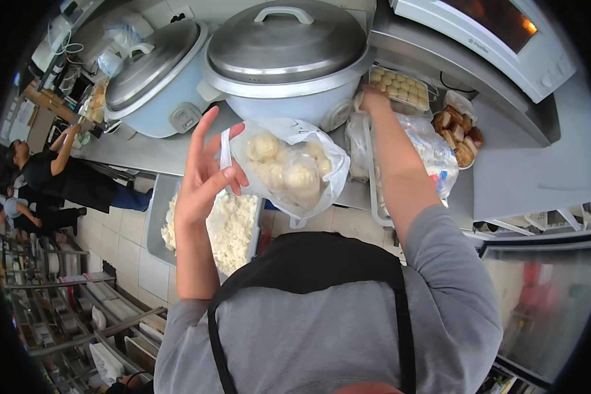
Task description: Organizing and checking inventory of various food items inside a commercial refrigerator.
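A white plastic carrier bag hangs by one handle looped over the spread fingers of my left hand. Inside it are several pale round dough balls, some wrapped in clear plastic. My right hand reaches to the counter beside the large rice cooker. Its fingers are at the edge of some clear plastic packaging, partly hidden, so its grip is unclear. Just beyond that hand sits a clear tray of small pale dough balls. Below my right forearm stands a white plastic container with printed plastic bags.
Under the counter edge, a grey tub holds white crumbly food. A second rice cooker stands left. Browned food pieces fill a bowl at right, below a lit oven. People stand at far left, near metal racks.
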`<state>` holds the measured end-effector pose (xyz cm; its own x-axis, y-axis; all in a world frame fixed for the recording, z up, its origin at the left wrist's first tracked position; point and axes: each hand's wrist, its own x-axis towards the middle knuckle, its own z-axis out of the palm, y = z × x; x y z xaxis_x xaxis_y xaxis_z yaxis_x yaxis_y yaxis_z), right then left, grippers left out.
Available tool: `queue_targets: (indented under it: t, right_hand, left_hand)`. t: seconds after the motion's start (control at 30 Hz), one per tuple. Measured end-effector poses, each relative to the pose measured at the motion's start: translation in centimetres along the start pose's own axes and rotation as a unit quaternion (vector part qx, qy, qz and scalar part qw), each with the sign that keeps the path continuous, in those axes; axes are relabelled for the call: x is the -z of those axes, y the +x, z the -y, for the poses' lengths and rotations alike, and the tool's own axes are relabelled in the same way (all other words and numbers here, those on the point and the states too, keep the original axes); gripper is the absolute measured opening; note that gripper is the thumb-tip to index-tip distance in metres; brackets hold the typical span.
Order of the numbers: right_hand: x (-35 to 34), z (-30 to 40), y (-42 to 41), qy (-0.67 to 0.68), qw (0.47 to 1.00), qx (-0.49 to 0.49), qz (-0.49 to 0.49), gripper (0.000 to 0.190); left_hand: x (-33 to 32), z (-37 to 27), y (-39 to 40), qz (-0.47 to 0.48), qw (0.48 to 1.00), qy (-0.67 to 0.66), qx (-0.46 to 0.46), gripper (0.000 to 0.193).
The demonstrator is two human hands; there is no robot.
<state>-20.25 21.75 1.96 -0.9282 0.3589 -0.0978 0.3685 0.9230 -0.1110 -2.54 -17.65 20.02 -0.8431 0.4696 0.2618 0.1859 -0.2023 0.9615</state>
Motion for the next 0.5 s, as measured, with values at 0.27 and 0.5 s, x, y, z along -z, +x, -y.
queue_targets:
  t: [0.27, 0.5]
  right_hand:
    - [5.0, -1.5, -2.0, 0.090, 0.990, -0.002, -0.106, 0.066]
    - [9.8, -5.2, -9.0, 0.647, 0.761, -0.038, 0.007, 0.057]
  left_hand:
    - [0.4, 0.3, 0.5, 0.002, 1.000, 0.005, -0.005, 0.087]
    - [0.6, 0.7, 1.4, 0.008, 0.999, -0.031, -0.006, 0.086]
